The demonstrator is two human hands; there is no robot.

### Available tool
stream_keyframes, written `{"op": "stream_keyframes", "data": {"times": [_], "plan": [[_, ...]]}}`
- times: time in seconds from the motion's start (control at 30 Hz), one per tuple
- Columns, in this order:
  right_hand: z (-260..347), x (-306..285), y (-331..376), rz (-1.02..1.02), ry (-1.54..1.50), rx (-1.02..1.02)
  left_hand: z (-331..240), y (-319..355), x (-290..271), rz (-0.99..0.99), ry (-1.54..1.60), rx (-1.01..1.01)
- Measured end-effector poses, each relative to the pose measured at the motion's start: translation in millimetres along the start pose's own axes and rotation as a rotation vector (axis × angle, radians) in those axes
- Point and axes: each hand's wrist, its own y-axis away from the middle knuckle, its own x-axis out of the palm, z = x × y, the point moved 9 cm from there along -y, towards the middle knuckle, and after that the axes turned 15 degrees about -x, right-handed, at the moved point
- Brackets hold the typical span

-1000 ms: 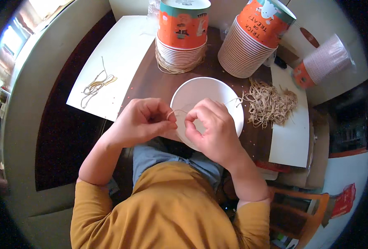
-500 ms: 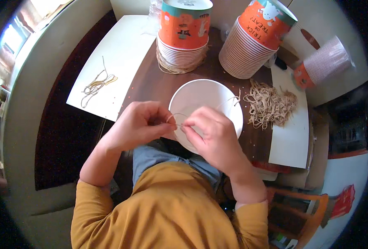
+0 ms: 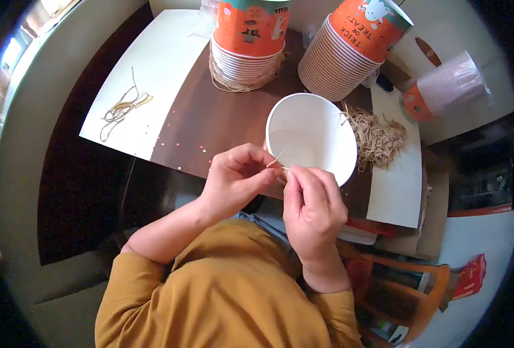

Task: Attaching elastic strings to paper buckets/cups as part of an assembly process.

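A: Hands?
B: Left hand point(image 3: 238, 175) and right hand point(image 3: 315, 206) both pinched on thin cord point(image 3: 276, 158), fingertips nearly meeting. Cord's between them, before the bucket point(image 3: 312, 127), near its closest rim.
A: Room?
B: Left of bucket, brown table point(image 3: 205, 116) runs to a white board point(image 3: 144, 49), few specks point(image 3: 177, 144) between. Right's tight: tangled cord pile point(image 3: 381, 139) just beside. Bucket stacks point(image 3: 248, 52) behind.
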Motion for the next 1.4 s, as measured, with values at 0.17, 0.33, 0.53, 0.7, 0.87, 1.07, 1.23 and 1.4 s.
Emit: {"op": "stream_keyframes", "data": {"times": [0.17,0.33,0.53,0.7,0.87,1.07,1.23,1.4], "plan": [[23,5,21,0.015,0.068,-0.209,-41,36,10,-0.274,-0.695,0.717],[13,15,37,-0.080,-0.014,-0.174,-44,47,11,-0.352,-0.837,0.827],[-3,31,36,-0.076,0.053,-0.141,17,15,-30,-0.291,0.002,0.025],[-20,53,34,-0.026,0.111,-0.065,40,6,-35,-0.244,0.260,-0.110],[-34,82,36,0.021,-0.281,0.107,43,5,-40,-0.250,0.380,-0.188],[-43,129,62,-0.117,-1.530,0.888,36,8,-44,-0.263,0.367,-0.119],[-44,138,69,-0.224,-1.647,1.004,23,8,-44,-0.307,0.159,-0.008],[-41,143,71,-0.206,-1.683,1.086,8,16,-39,-0.364,-0.051,0.067]]}}
